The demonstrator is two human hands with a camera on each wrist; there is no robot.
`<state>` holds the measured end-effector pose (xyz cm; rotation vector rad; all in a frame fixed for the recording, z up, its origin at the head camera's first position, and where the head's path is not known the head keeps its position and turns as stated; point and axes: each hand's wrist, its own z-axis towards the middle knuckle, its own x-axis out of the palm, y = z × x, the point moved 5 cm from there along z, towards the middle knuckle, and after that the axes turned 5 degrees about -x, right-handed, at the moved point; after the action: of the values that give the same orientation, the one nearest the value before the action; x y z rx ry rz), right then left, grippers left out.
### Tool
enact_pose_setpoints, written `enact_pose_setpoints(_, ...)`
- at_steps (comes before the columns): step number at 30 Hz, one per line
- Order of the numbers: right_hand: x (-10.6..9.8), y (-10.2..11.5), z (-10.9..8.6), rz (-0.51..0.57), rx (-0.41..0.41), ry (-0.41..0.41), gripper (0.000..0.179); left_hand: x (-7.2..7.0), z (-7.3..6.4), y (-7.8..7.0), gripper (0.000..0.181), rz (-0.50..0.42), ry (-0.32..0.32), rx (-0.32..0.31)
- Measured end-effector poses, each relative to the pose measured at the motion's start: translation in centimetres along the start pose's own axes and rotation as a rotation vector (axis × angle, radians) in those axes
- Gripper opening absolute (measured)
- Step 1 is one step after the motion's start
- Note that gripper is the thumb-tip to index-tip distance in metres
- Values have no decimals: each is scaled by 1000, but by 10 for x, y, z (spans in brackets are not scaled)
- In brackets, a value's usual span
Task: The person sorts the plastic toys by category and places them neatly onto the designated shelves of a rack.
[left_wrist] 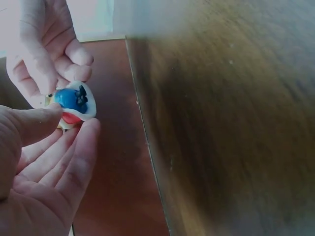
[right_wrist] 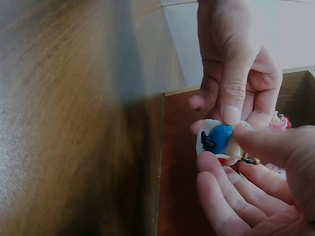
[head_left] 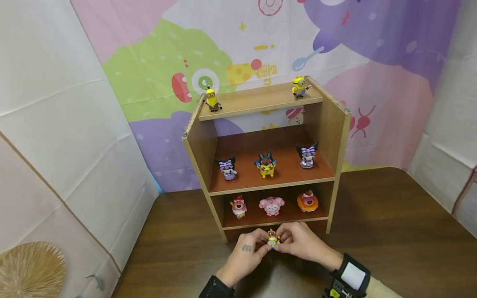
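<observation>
My left hand and right hand meet in front of the shelf's bottom board. Between them they pinch a small yellow minion figurine with goggles and a crown. In the left wrist view the figurine's blue underside, black feet and white-edged red cape show, with my left thumb pressed on the blue. Fingers of both hands surround the figurine in the right wrist view, and a thin dark piece sticks out at its side. Much of its yellow body is hidden by fingers.
A wooden shelf unit stands on the brown table. Two minion figurines top it, one left, one right. Its middle board carries a yellow figurine between two purple-bowed ones; below, a pink figurine sits between two red-capped ones.
</observation>
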<state>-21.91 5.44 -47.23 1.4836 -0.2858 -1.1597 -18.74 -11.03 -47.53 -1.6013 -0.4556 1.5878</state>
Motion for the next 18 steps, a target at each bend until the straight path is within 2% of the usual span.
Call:
enact_pose_setpoints(6,-7,6,2,9,-15,-2,16,-6,2,-9,11,-2,-35,18)
enact_pose_setpoints(8,-10,9,1,10,-31,-15,16,-9,3,-12,11,-29,-37,20)
enact_pose_setpoints(14,-17,18,1,33,-66,-47,18,-17,6,-17,12,-186,-14,-12)
enact_pose_setpoints(18,-21,25,1,29,-80,-48,19,-24,5,-23,14,-198,-20,-20)
